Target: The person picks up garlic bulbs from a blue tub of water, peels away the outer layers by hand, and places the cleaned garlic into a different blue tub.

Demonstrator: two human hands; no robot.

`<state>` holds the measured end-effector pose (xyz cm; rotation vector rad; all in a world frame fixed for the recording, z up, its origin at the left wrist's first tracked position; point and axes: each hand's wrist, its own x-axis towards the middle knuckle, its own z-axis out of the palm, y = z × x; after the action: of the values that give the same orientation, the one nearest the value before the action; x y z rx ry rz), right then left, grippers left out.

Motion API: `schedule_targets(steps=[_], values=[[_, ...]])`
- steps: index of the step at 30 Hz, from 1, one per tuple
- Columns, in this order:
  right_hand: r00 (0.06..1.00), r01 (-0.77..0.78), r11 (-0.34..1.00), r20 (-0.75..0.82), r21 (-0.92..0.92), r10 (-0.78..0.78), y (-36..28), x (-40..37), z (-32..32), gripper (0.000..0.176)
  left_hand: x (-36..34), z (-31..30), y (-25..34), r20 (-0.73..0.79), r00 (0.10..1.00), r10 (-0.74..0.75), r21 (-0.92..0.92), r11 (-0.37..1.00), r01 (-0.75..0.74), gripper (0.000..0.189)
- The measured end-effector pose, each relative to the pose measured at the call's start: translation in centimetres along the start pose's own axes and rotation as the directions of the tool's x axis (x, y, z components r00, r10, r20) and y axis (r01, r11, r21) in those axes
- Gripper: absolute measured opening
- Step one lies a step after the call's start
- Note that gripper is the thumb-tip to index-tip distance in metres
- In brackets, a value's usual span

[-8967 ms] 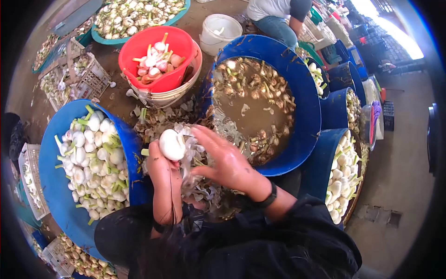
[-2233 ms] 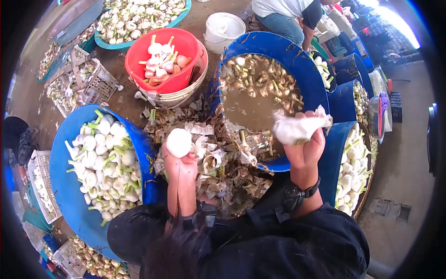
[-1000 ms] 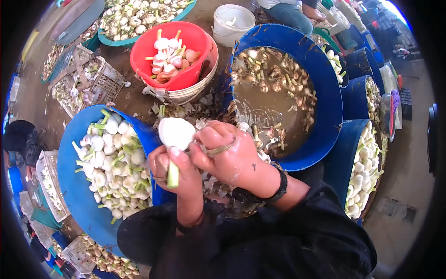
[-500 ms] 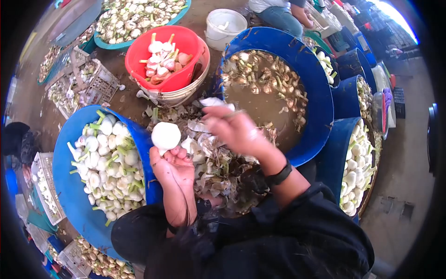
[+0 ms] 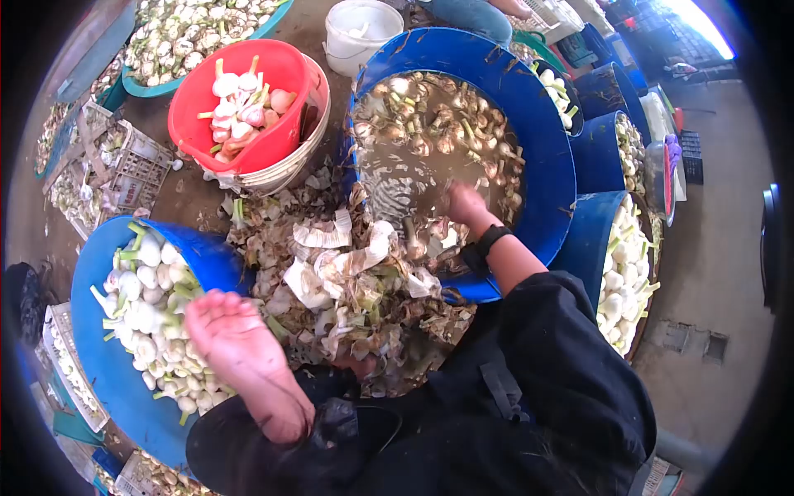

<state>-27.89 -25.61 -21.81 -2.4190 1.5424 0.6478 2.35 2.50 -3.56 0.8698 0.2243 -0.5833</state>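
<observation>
left hand [image 5: 236, 335] — palm up, fingers opened out, beside peeled garlic [image 5: 153, 306] in the left tub [image 5: 93, 347]. right hand [image 5: 468, 207] at the brown water [image 5: 401, 182], fingers hidden — grip can't be told; unpeeled bulbs [image 5: 442, 136] lie around it.

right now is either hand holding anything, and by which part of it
The left hand is open, holding nothing. The right hand reaches to the murky water, fingers hidden; any hold cannot be told.

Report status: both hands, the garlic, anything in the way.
Left hand open, palm up, near white garlic bulbs. Right hand at the muddy water, grip unclear. Brownish garlic in it. Peelings heaped between hands, apparently blocking neither.
</observation>
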Motion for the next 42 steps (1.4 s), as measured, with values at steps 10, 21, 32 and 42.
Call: schedule_targets(steps=[10, 21, 32, 42], values=[[0.926, 0.017, 0.94, 0.35, 0.34, -0.143, -2.9, -4.2, -3.3, 0.041, -0.8, 2.5, -6.4, 0.062, 0.971, -0.232, 0.647, 0.75, 0.138, 0.029], [0.8, 0.579, 0.753, -0.039, 0.312, -0.598, -17.4, -18.0, -16.2, 0.023, -2.7, 2.1, -7.1, 0.092, 0.867, -0.49, 0.661, 0.681, 0.315, 0.025], [0.854, -0.385, -0.007, 0.354, 0.923, -0.382, -16.3, -16.8, -12.1, 0.025, -3.0, 2.3, -6.3, 0.401, 0.782, -0.477, 0.445, 0.848, 0.289, 0.041], [0.949, -0.241, 0.092, 0.254, 0.966, -0.186, -14.0, -13.9, -11.8, 0.03, -3.9, 2.3, -6.6, 0.762, 0.574, -0.3, 0.645, 0.418, -0.64, 0.053]])
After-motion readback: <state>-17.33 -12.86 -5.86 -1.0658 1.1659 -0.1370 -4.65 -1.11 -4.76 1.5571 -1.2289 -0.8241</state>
